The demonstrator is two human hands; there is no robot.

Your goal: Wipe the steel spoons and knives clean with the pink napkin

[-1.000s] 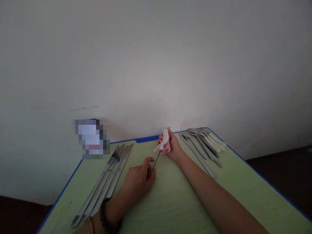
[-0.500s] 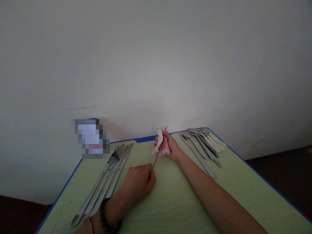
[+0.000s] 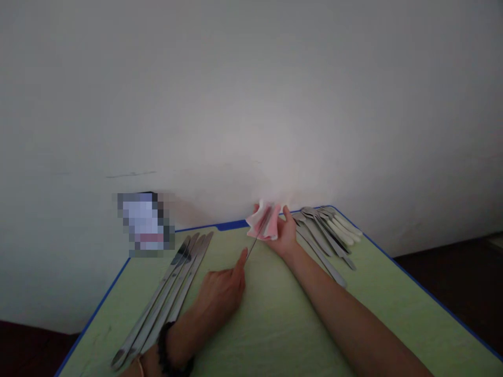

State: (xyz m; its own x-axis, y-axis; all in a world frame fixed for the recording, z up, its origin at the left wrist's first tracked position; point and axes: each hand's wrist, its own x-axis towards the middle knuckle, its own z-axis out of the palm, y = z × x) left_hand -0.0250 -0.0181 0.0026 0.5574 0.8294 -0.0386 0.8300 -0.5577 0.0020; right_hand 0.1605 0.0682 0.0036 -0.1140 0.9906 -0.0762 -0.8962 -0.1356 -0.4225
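My left hand grips the handle end of a slim metal table knife, its index finger stretched along the handle. The far part of the knife lies over a pink and white cloth. That cloth rests in my right hand, which is turned palm up, thumb out to the side, holding it from beneath. Some of the right fingers are hidden behind the cloth. Both hands are above the middle of the table, the right one farther away.
Several long table knives lie side by side at the left of the green table. Spoons and other cutlery, some with white handles, lie at the right. A blurred-out phone-like object leans on the wall.
My right hand has opened out from its wrap around the knife, so the cloth now lies spread beneath the blade. My left index finger has extended along the handle.
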